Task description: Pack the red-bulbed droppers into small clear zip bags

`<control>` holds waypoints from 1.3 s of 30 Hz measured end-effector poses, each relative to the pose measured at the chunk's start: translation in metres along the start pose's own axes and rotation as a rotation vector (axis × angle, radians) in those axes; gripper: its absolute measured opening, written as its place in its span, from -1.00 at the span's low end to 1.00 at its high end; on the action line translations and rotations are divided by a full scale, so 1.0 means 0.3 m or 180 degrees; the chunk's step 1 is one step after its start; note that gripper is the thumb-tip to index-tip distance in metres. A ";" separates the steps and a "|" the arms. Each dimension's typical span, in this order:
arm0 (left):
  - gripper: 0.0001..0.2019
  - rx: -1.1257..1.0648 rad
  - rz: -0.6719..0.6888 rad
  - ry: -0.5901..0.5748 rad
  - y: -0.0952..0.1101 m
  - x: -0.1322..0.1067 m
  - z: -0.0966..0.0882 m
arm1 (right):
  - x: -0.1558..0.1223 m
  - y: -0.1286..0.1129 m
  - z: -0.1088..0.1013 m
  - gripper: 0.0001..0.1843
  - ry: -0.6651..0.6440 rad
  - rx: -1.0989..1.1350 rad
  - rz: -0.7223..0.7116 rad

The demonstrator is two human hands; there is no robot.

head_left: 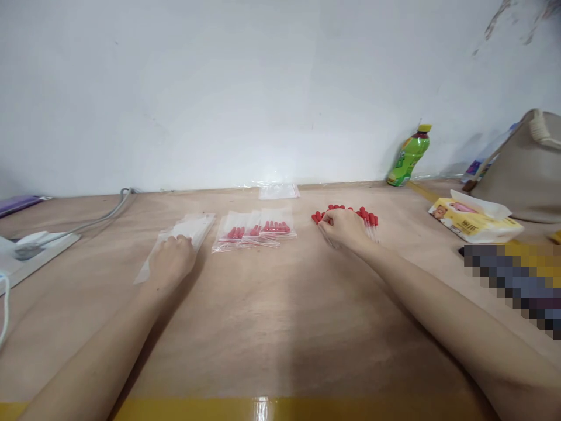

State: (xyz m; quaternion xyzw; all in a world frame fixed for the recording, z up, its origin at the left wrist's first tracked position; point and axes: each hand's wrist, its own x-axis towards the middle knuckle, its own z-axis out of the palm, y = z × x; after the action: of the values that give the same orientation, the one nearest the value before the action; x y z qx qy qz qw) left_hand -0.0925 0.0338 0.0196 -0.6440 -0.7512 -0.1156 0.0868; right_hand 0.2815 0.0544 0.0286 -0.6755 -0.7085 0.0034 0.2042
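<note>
My left hand (172, 260) is on a fanned stack of clear plastic bags (197, 225), its fingers curled onto them; the fingertips are partly hidden. At the right, my right hand (346, 228) is over a pile of red-topped clear glass droppers (363, 214). Its thumb and index finger are pinched at a dropper (322, 227) on the pile's left side, and the palm covers part of the pile. Between the hands lie several filled zip bags (276, 228), overlapping in a row, with red dropper tops showing through the plastic.
A flat clear bag (279, 191) lies by the wall. At the right are a green drink bottle (409, 156) leaning on the wall, a yellow tissue pack (475, 221) and a grey-beige bag (521, 169). A power strip (44, 251) with a grey cable (105, 217) sits at the left.
</note>
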 end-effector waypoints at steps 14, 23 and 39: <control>-0.51 -0.1102 0.3277 -0.0949 0.331 -0.278 -0.021 | 0.053 -0.041 0.077 -0.66 -0.0099 -0.0603 0.0510; -0.54 -0.1378 0.3260 -0.1136 0.325 -0.267 -0.007 | 0.074 -0.047 0.080 -0.71 -0.0189 -0.0357 0.0807; -0.57 -0.1507 0.3102 -0.0945 0.321 -0.273 0.012 | -0.116 0.052 0.021 -0.57 -0.0833 0.3862 0.0674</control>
State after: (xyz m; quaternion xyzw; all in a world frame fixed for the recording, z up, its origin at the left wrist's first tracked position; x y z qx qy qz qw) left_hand 0.0154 -0.0291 -0.0007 -0.9279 -0.3245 -0.1358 -0.1234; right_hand 0.2947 0.0241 0.0086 -0.4999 -0.5288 0.5076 0.4613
